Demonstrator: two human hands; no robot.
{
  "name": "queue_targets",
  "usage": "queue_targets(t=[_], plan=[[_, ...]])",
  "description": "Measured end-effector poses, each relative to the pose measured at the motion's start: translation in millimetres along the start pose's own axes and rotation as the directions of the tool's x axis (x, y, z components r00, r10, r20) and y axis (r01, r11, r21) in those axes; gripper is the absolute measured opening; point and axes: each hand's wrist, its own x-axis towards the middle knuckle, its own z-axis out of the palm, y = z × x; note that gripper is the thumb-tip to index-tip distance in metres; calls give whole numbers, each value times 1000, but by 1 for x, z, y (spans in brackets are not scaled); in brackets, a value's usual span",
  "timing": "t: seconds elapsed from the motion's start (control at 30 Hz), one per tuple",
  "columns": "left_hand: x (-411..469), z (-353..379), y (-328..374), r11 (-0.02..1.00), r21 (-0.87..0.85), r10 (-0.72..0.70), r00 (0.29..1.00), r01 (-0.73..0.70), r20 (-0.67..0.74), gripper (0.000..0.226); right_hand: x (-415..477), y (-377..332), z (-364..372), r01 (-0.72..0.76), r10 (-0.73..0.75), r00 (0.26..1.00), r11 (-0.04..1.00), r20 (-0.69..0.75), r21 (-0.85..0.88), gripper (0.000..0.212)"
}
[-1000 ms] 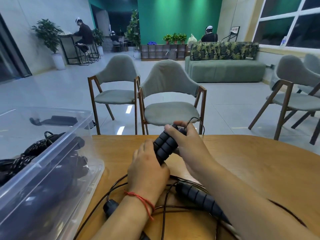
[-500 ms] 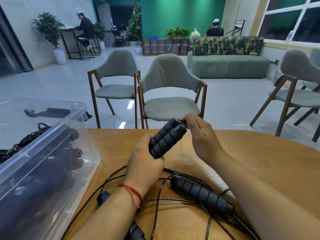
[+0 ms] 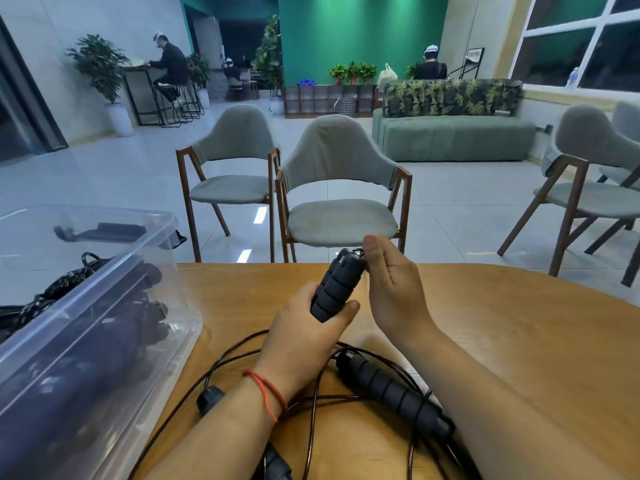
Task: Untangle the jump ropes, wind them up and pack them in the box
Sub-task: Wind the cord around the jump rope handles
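On the wooden table (image 3: 485, 323), beside the clear box (image 3: 104, 289), the left hand (image 3: 304, 337) clenches two foam handles (image 3: 337, 289) while the right hand (image 3: 391, 282) pinches their thin cord (image 3: 358, 251) at the tips. Winding probably goes best with the cord taut and the turns laid evenly. There is one box, two held handles, a third handle (image 3: 391, 389) lying loose and a fourth handle (image 3: 211, 398) half hidden.

Tangled black jump ropes (image 3: 391, 393) beside clear box (image 3: 86, 299)

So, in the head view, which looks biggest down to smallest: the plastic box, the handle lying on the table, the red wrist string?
1. Plastic box, by far, though the frame's edge cuts it off.
2. Handle lying on the table.
3. Red wrist string, only a thin band.
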Motion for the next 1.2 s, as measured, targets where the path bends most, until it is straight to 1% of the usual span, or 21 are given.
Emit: queue_targets(t=[0.03,0.07,0.1,0.17,0.23,0.33,0.43,0.47,0.53,0.63,0.7,0.8,0.87,0.93,1.0,1.03,1.1,1.17,1.2], plan=[[1,-1,-1,999,-39,-13,1000,12,-18,23,0,2,-1,5,-5,1000,1000,18,-1,40],[2,-2,-1,989,-144,-35,999,31,-26,24,0,4,-2,24,-23,999,999,30,-26,36],[4,-4,0,956,-287,-64,998,56,-19,28,-2,7,-3,51,-49,998,996,38,-66,34],[7,-8,3,840,-535,-118,993,94,-10,38,-5,17,-4,103,-91,993,982,81,-160,32],[10,-11,7,715,-693,-145,989,94,-16,38,-10,28,0,148,-100,978,952,184,-269,27],[13,-12,13,511,-857,-214,975,65,-54,40,-14,36,4,226,-121,948,907,294,-354,18],[17,-19,13,325,-944,-300,953,55,-48,24,-18,35,7,324,-163,905,863,394,-387,23],[18,-22,11,278,-958,-319,947,63,-30,22,-19,36,9,346,-167,891,852,422,-393,24],[20,-23,10,245,-966,-340,940,81,-8,23,-20,38,10,353,-166,887,847,431,-399,22],[21,-23,5,292,-952,-354,935,95,-15,24,-17,34,8,345,-155,886,851,437,-396,22],[22,-23,-1,358,-929,-363,931,97,-42,22,-13,32,6,318,-102,881,851,461,-418,29],[25,-22,-10,545,-832,-393,908,106,-142,30,-3,29,-8,263,-9,878,843,478,-468,39],[26,-20,-14,654,-744,-403,896,140,-186,41,7,22,-21,311,7,844,810,537,-498,38],[25,-18,-16,740,-650,-392,896,172,-209,44,14,15,-33,394,18,799,739,601,-546,32],[25,-19,-19,793,-575,-389,894,201,-223,46,12,13,-40,436,-11,791,710,611,-553,28],[25,-19,-20,805,-552,-393,892,216,-224,47,7,14,-42,444,-37,795,715,605,-540,27],[23,-19,-19,838,-481,-398,891,256,-219,49,-10,18,-44,425,-80,813,758,577,-494,24],[20,-18,-15,903,-325,-358,909,280,-212,52,-25,23,-42,416,-174,852,797,494,-437,20],[17,-16,-11,936,-229,-315,927,268,-202,54,-29,24,-40,442,-249,864,791,437,-424,20]])
